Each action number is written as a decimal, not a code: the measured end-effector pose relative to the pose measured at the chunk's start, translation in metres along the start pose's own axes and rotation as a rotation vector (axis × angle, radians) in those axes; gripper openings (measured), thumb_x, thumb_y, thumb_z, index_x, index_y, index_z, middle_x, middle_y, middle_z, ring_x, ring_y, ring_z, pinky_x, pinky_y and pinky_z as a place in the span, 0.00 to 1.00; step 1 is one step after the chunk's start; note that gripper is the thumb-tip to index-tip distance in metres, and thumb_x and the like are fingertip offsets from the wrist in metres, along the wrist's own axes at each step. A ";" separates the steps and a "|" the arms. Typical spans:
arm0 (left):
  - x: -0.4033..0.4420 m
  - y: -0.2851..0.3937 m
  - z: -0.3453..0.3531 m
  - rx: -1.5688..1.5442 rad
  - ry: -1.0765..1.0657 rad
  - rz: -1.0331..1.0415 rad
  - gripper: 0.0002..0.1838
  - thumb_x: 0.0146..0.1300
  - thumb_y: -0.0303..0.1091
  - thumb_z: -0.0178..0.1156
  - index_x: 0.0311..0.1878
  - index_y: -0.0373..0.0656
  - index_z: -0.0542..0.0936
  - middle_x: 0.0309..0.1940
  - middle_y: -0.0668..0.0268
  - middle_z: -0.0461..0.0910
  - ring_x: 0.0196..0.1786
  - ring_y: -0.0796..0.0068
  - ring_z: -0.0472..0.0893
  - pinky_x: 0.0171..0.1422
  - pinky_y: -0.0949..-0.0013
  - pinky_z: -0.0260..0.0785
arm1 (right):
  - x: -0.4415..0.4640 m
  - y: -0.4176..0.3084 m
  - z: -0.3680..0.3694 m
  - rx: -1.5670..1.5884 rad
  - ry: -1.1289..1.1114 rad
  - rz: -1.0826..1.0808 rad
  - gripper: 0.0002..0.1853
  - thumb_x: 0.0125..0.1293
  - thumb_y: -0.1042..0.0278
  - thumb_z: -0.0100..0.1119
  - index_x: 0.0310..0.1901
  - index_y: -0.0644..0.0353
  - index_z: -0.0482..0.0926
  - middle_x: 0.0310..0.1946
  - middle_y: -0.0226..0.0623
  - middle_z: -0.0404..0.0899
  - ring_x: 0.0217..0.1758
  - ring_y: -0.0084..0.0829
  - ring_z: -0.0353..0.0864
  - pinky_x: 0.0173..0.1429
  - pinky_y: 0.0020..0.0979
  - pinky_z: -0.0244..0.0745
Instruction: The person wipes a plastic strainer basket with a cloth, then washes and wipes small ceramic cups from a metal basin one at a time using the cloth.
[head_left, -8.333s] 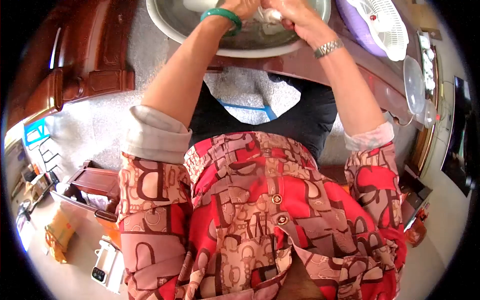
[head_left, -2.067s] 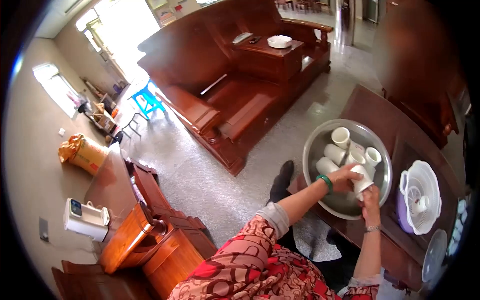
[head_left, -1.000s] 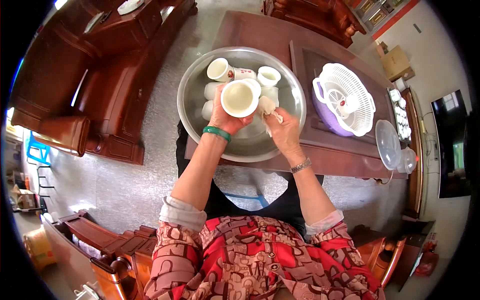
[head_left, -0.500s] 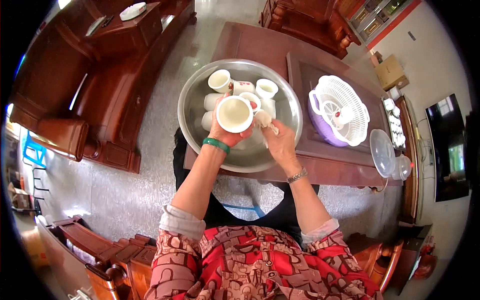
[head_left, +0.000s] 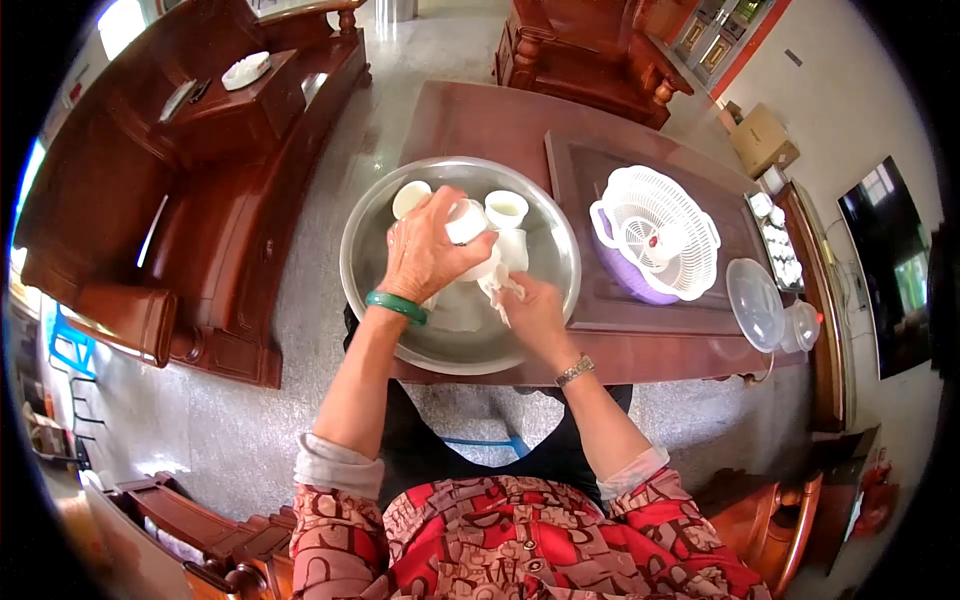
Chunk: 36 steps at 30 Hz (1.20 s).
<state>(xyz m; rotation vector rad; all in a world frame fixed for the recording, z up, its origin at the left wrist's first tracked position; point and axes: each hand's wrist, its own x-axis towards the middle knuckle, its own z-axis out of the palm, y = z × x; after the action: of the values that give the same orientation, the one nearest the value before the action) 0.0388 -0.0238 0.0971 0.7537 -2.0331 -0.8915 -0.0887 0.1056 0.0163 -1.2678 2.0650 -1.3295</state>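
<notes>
A wide steel basin (head_left: 556, 310) stands at the edge of the brown table, with several white cups in it. My left hand (head_left: 425, 250), a green bangle on its wrist, is closed from above around a white cup (head_left: 466, 222) over the basin. The hand hides part of that cup and others below. My right hand (head_left: 537, 312) pinches a crumpled white cloth (head_left: 502, 288) just right of it. Beyond the hands are an upright cup (head_left: 506, 208) and another cup (head_left: 411, 198) at the far left.
A white plastic colander (head_left: 625, 205) sits in a purple basin (head_left: 625, 272) on the table's right part. Clear plastic lids (head_left: 754, 305) lie at the right edge, near a tray of small white items (head_left: 780, 245). A wooden sofa (head_left: 240, 190) stands left.
My left hand has turned over, from holding a cup mouth-up to gripping it from above. The right hand with the cloth has shifted slightly down and left. The camera view has tilted.
</notes>
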 end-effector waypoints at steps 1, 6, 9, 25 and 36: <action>0.005 0.001 -0.002 0.348 0.102 0.270 0.24 0.47 0.46 0.67 0.43 0.41 0.76 0.31 0.58 0.80 0.34 0.70 0.81 0.35 0.65 0.71 | 0.000 0.002 0.000 -0.002 -0.001 -0.016 0.13 0.58 0.63 0.57 0.41 0.60 0.80 0.27 0.49 0.80 0.31 0.45 0.81 0.36 0.37 0.73; 0.024 -0.014 0.005 -0.115 0.196 -0.002 0.20 0.51 0.50 0.64 0.39 0.45 0.76 0.28 0.62 0.80 0.33 0.68 0.81 0.35 0.63 0.72 | -0.002 0.001 -0.003 -0.077 -0.007 -0.019 0.12 0.58 0.68 0.57 0.42 0.63 0.80 0.27 0.39 0.81 0.29 0.24 0.79 0.36 0.27 0.72; 0.024 -0.013 0.010 -1.302 0.144 -0.557 0.21 0.60 0.57 0.49 0.38 0.49 0.77 0.28 0.69 0.79 0.27 0.73 0.78 0.26 0.70 0.68 | -0.004 -0.002 -0.003 -0.086 0.009 -0.083 0.12 0.58 0.67 0.56 0.42 0.63 0.80 0.27 0.42 0.81 0.29 0.26 0.79 0.36 0.28 0.73; -0.025 0.063 0.112 -2.455 -0.366 -0.763 0.27 0.58 0.59 0.50 0.48 0.45 0.74 0.39 0.64 0.77 0.39 0.71 0.73 0.36 0.68 0.65 | 0.003 0.035 0.000 -0.084 0.051 -0.032 0.13 0.53 0.64 0.62 0.38 0.62 0.78 0.23 0.42 0.77 0.27 0.40 0.75 0.36 0.37 0.70; -0.046 0.091 0.111 -2.557 -0.547 -0.549 0.52 0.43 0.72 0.57 0.59 0.33 0.65 0.40 0.52 0.74 0.38 0.61 0.75 0.28 0.66 0.63 | 0.000 0.005 -0.006 -0.101 -0.039 0.028 0.13 0.58 0.67 0.60 0.44 0.61 0.78 0.29 0.33 0.80 0.32 0.28 0.74 0.42 0.29 0.68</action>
<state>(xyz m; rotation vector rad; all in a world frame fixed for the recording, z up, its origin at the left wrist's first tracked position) -0.0473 0.1000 0.0990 -0.5861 0.3534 -2.7837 -0.0951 0.1099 0.0150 -1.2911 2.1386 -1.1934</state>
